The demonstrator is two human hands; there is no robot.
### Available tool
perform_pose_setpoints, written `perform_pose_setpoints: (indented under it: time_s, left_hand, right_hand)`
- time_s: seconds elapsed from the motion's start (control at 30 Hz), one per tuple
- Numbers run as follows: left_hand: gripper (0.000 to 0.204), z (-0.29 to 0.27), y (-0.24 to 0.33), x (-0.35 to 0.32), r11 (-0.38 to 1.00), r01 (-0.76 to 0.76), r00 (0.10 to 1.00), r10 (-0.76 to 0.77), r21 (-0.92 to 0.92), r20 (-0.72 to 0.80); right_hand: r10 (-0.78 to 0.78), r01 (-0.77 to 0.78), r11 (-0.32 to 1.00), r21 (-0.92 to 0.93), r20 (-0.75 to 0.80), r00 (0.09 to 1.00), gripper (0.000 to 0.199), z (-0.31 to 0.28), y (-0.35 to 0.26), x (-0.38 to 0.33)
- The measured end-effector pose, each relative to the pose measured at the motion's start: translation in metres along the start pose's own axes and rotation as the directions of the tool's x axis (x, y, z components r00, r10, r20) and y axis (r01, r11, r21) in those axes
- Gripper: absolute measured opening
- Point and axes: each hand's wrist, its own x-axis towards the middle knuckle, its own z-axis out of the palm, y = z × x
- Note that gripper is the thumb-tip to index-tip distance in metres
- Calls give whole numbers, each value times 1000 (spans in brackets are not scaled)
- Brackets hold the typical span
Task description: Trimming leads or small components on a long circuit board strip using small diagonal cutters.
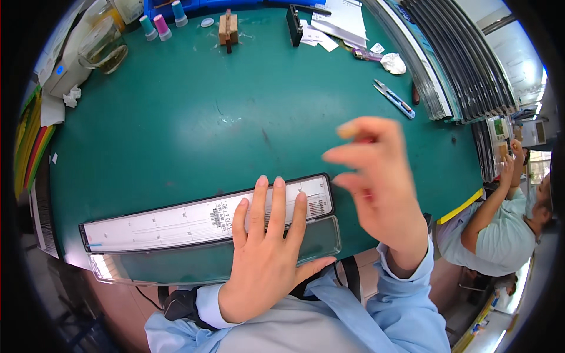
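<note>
A long, shallow black-edged case lies slanted along the near table edge, holding a white card with ruled lines and print. Several fine dark-red strands or pins show at the card's right end; their kind is too small to tell. The clear lid hangs open toward me. My left hand rests flat over the card and lid with fingers spread. Above the table, right of the case, my right hand is raised, fingers bent and apart, slightly blurred. Small red patches show between its fingers, and I see nothing held.
Thread snips lie right of centre. Stacked black-edged cases line the right side. At the back are a wooden block, thread spools, papers and a clear jar. A co-worker sits at the right.
</note>
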Motion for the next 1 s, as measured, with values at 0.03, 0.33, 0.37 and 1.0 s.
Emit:
perform_pose_setpoints:
  time_s: [0.03,0.33,0.37,1.0]
  left_hand:
    - [87,0,1,1,1000,-10,1000,10,9,2]
    - [88,-1,1,3,998,8,1000,-9,55,30]
    - [88,-1,2,4,998,12,999,-14,68,32]
    - [85,-3,1,2,996,19,997,-26,85,79]
  right_hand:
    - [-101,99,995,-18,-143,984,16,-9,-2,4]
    - [-63,321,819,475,-481,874,55,24,6,-11]
    - [-55,311,821,478,-476,878,55,26,8,-10]
    - [-105,290,859,423,-408,907,52,18,3,-13]
